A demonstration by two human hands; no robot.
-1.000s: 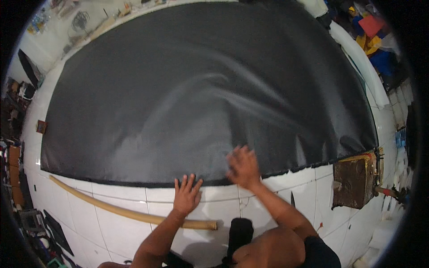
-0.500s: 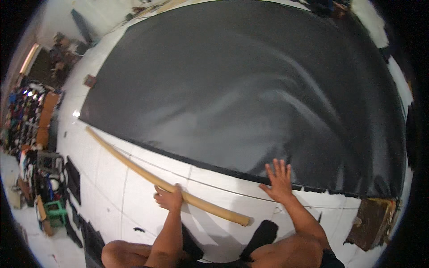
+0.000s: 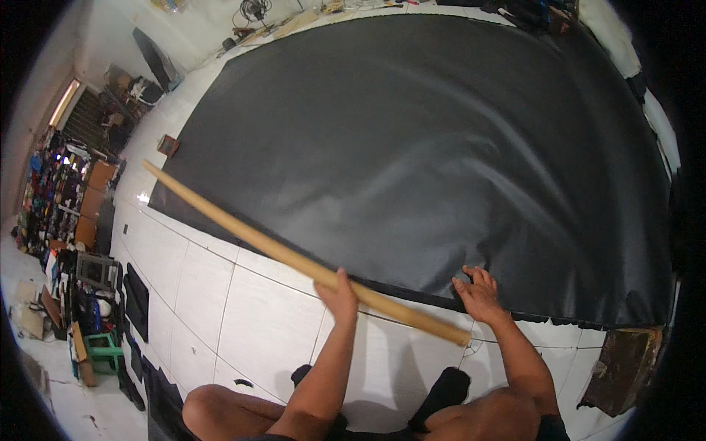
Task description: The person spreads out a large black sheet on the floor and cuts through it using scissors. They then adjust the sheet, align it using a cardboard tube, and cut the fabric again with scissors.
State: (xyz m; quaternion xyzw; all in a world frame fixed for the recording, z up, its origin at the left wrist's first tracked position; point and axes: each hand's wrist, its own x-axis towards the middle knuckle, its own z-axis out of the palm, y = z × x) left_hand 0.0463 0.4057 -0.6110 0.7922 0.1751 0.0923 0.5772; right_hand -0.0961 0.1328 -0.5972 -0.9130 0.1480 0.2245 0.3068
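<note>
A large sheet of smooth black material (image 3: 331, 132), creased toward its right side, is spread over the white tiled floor. My left hand (image 3: 339, 295) grips a long tan cardboard tube (image 3: 250, 237) a little right of its middle. The tube slants from the far left to the near right, partly over the sheet's near edge. Its near end is close to my right hand (image 3: 478, 294). That hand rests on the sheet at its near edge, fingers apart and slightly bent, with nothing held.
A brown block-like piece (image 3: 621, 371) lies by the sheet's near right corner. A small box (image 3: 168, 145) sits at the left edge. Farther left are a green stool (image 3: 103, 349), shelves with many small items (image 3: 55, 198) and black scraps (image 3: 136, 303). A fan (image 3: 254, 10) stands at the back.
My left hand has lifted the tube and carried it right and away from me, onto the sheet's near edge. My right hand's fingers have bent, and it has shifted slightly right.
</note>
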